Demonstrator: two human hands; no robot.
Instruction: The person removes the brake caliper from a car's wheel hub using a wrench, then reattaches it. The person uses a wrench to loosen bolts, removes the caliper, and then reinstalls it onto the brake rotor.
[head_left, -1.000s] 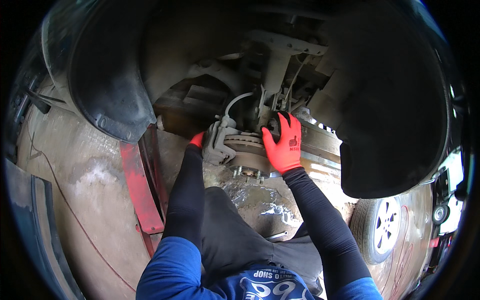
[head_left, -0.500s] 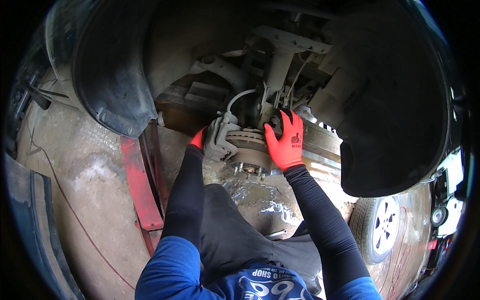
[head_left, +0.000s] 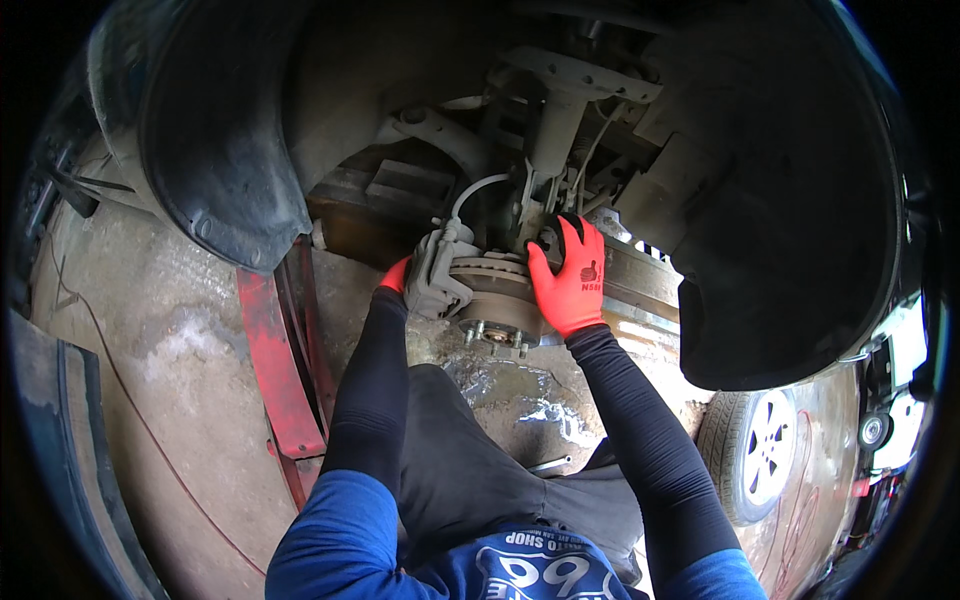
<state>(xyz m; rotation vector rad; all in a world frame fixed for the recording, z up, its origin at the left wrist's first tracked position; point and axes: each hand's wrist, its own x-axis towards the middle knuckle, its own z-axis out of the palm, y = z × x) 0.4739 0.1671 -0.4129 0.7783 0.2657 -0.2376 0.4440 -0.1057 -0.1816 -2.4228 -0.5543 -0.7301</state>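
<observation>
A brake disc [head_left: 497, 308] with wheel studs on its hub hangs in the open wheel well. At its left side sits a grey brake caliper [head_left: 437, 281], with a pale hose curving up from it. My left hand [head_left: 397, 275], in a red glove, is against the caliper's left side; its fingers are hidden behind the caliper. My right hand [head_left: 570, 283], in a red glove with dark fingertips, grips the disc's right edge. Its thumb lies toward the disc's top and its fingers curl over the far side. Above stands the strut [head_left: 558, 140].
Dark fender liners [head_left: 225, 150] flank the wheel well. A red metal jack or stand leg [head_left: 278, 365] rises at left. A wheel with tire [head_left: 752, 455] stands on the floor at right. A shiny metal tool [head_left: 550, 465] lies between my legs. A thin cable [head_left: 140, 400] crosses the concrete.
Both gloved hands stay at the caliper and disc with almost no movement. The whole view has shifted very slightly.
</observation>
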